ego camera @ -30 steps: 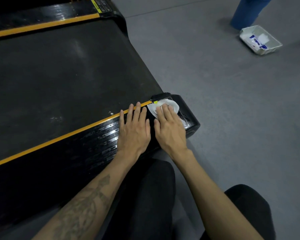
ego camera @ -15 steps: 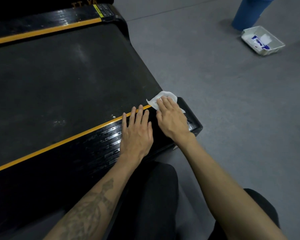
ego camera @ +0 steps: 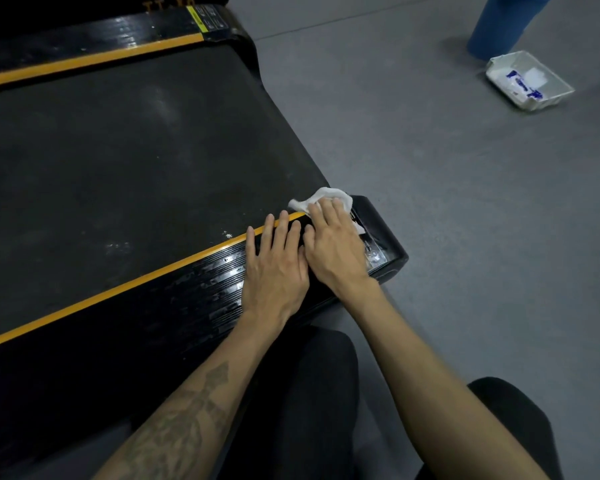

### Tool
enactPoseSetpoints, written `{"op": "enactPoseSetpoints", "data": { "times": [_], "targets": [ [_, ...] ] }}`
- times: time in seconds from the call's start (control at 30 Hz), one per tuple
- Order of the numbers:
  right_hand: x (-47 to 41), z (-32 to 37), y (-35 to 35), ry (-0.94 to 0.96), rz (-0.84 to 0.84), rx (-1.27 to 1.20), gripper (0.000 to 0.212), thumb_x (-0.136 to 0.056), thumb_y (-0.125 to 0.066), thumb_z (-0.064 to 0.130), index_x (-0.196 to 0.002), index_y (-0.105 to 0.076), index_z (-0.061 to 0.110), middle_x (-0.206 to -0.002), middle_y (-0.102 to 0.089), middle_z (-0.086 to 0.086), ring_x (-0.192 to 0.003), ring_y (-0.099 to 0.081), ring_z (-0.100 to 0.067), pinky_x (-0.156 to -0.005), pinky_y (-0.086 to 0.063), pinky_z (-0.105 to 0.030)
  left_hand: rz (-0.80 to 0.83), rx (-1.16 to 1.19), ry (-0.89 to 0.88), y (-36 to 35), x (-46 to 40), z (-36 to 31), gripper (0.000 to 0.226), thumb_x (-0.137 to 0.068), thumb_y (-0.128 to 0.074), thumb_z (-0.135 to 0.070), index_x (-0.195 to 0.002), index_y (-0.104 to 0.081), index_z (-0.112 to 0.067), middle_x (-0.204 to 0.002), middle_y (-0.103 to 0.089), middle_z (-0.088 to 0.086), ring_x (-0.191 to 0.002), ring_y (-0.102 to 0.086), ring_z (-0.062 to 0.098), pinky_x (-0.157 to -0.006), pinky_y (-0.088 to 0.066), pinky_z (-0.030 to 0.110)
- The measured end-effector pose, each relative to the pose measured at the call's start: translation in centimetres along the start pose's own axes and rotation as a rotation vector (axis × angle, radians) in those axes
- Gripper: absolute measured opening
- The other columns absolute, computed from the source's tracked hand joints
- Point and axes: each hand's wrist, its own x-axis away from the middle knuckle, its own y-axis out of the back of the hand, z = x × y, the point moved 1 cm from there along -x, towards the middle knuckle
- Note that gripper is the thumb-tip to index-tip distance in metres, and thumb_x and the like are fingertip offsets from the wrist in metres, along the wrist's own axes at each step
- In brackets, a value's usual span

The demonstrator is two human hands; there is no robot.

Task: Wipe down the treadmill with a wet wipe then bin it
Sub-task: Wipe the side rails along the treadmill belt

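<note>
The crumpled white wet wipe [ego camera: 326, 197] is pressed under the right hand [ego camera: 336, 247], fingers straight and together, for scrubbing the black treadmill side rail [ego camera: 201, 285]; the left hand [ego camera: 274, 271] is laid flat, fingers spread, as a brace

Open grey vinyl floor [ego camera: 430, 202] right of black treadmill deck [ego camera: 118, 161]; blue plastic bin [ego camera: 499, 26], white rectangular tray [ego camera: 496, 69] far right.

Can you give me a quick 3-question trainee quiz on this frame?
1. True or false: the left hand holds the wet wipe.
2. The right hand presses the wipe at which part of the treadmill? A) front console B) rear corner C) belt middle
3. Which blue thing stands on the floor beside the white tray?

Key: 1 false; 2 B; 3 the blue bin.
</note>
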Motion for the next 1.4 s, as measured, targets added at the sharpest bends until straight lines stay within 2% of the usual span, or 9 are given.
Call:
{"op": "enactPoseSetpoints", "data": {
  "times": [0.1,0.33,0.43,0.53,0.9,1.03,1.2,1.33,1.4],
  "targets": [
    [-1.0,-1.3,0.4,0.006,-0.01,0.022,0.05,-0.095,-0.024,0.026,-0.126,-0.057,0.006,-0.135,-0.055,-0.015,-0.136,-0.044,-0.033,-0.117,-0.035,-0.046,0.001,-0.009,-0.011,0.1,0.0,0.0,0.056,-0.108,-0.021,-0.038,-0.155,-0.039,-0.014,-0.168,-0.029,0.009,-0.157,-0.02,0.027,-0.127,-0.015,0.056],
    [0.1,-0.8,0.7,-0.025,-0.033,0.0,0.051,-0.098,-0.03,0.023,-0.133,-0.057,-0.002,-0.136,-0.056,-0.018,-0.134,-0.046,-0.033,-0.119,-0.034,-0.043,0.013,-0.026,-0.044,0.0,-0.2,-0.2,0.057,-0.107,-0.021,-0.036,-0.156,-0.039,-0.014,-0.168,-0.028,0.008,-0.157,-0.02,0.027,-0.126,-0.016,0.057],
    [-1.3,-2.0,1.4,-0.028,-0.041,0.032,0.05,-0.096,-0.023,0.026,-0.12,-0.061,0.004,-0.123,-0.06,-0.013,-0.123,-0.053,-0.031,-0.111,-0.04,-0.042,0.019,-0.031,-0.094,0.0,-0.3,-0.3,0.057,-0.107,-0.021,-0.036,-0.157,-0.039,-0.017,-0.169,-0.027,0.006,-0.157,-0.019,0.026,-0.126,-0.016,0.057],
    [-1.3,-2.6,1.5,-0.095,-0.038,0.019,0.057,-0.095,-0.02,0.029,-0.125,-0.06,0.002,-0.125,-0.06,-0.015,-0.124,-0.053,-0.031,-0.11,-0.042,-0.044,0.018,-0.015,-0.11,0.0,-0.4,-0.2,0.057,-0.107,-0.021,-0.036,-0.157,-0.039,-0.016,-0.169,-0.027,0.005,-0.158,-0.018,0.025,-0.127,-0.016,0.055],
    [-0.9,-3.2,1.8,-0.086,-0.08,0.011,0.037,-0.1,-0.039,0.014,-0.129,-0.057,-0.001,-0.13,-0.058,-0.018,-0.12,-0.055,-0.033,-0.1,-0.05,-0.047,0.001,0.016,-0.102,0.1,-0.6,-0.6,0.056,-0.106,-0.026,-0.036,-0.155,-0.043,-0.015,-0.167,-0.03,0.007,-0.157,-0.022,0.025,-0.127,-0.019,0.054],
    [0.0,-1.2,0.8,0.012,-0.041,-0.008,0.044,-0.1,-0.037,0.016,-0.133,-0.057,-0.004,-0.137,-0.057,-0.02,-0.132,-0.05,-0.035,-0.11,-0.044,-0.048,0.0,0.027,-0.096,0.0,-0.9,-0.7,0.055,-0.106,-0.027,-0.037,-0.154,-0.045,-0.016,-0.166,-0.032,0.008,-0.156,-0.024,0.026,-0.126,-0.018,0.055],
    [-1.6,-3.0,0.6,-0.062,-0.029,-0.007,0.043,-0.106,-0.038,0.016,-0.145,-0.051,0.003,-0.151,-0.049,-0.015,-0.145,-0.039,-0.029,-0.12,-0.029,-0.039,0.0,0.026,-0.1,0.0,-1.0,-0.8,0.058,-0.104,-0.023,-0.035,-0.153,-0.045,-0.014,-0.166,-0.033,0.009,-0.156,-0.024,0.025,-0.126,-0.018,0.055],
    [0.7,-2.7,0.7,0.002,-0.05,-0.037,0.043,-0.101,-0.034,0.016,-0.134,-0.056,-0.002,-0.134,-0.056,-0.016,-0.129,-0.051,-0.032,-0.109,-0.045,-0.047,0.007,0.023,-0.116,-0.1,-1.0,-0.7,0.056,-0.106,-0.023,-0.033,-0.154,-0.044,-0.014,-0.166,-0.032,0.009,-0.156,-0.023,0.026,-0.127,-0.018,0.055],
    [0.6,-3.0,0.9,0.044,-0.04,-0.024,0.044,-0.101,-0.035,0.016,-0.136,-0.055,-0.002,-0.137,-0.055,-0.017,-0.132,-0.05,-0.033,-0.112,-0.043,-0.046,0.007,0.019,-0.119,-0.1,-1.1,-0.8,0.055,-0.106,-0.023,-0.033,-0.154,-0.044,-0.014,-0.167,-0.031,0.008,-0.157,-0.022,0.025,-0.127,-0.018,0.055]
  ]
}}
